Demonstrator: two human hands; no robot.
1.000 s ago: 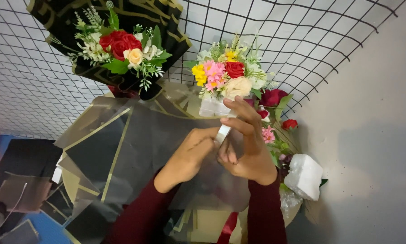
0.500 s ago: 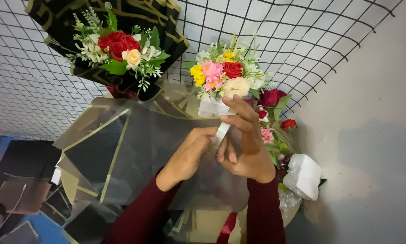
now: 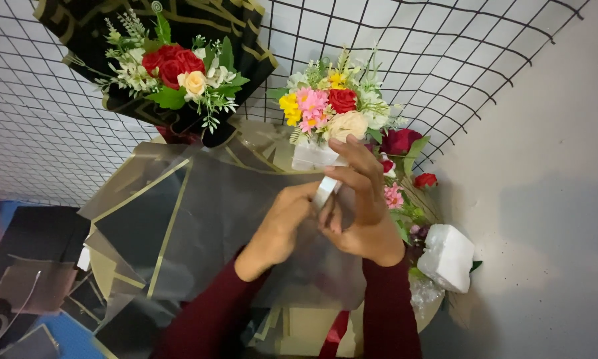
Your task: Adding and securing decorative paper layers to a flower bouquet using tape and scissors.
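Head view, hands: the left hand [image 3: 282,226] and the right hand [image 3: 358,213] meet over the middle of the scene, both in dark red sleeves [image 3: 385,312].
Left hand: fingers curled, the fingertips pinching the lower end of a small white strip [image 3: 324,193].
Right hand: thumb and fingers closed on the same white strip from the other side, the index finger stretched up toward the flowers.
White strip: held upright between both hands, just below the bouquet's white base; what it is cannot be told.
Small bouquet [image 3: 329,110]: yellow, pink, red and cream flowers with greenery, just above the hands, stems hidden behind them.
Wrapping sheets [image 3: 179,219]: translucent grey with gold edges, spread under both hands.
Second bouquet [image 3: 176,70]: red and cream roses in black wrap, upper left, leaning on the wire grid [image 3: 445,46].
White foam block [image 3: 447,258]: right of the right hand, near loose red and pink flowers [image 3: 405,143].
Wall [image 3: 551,199]: plain grey, at right.
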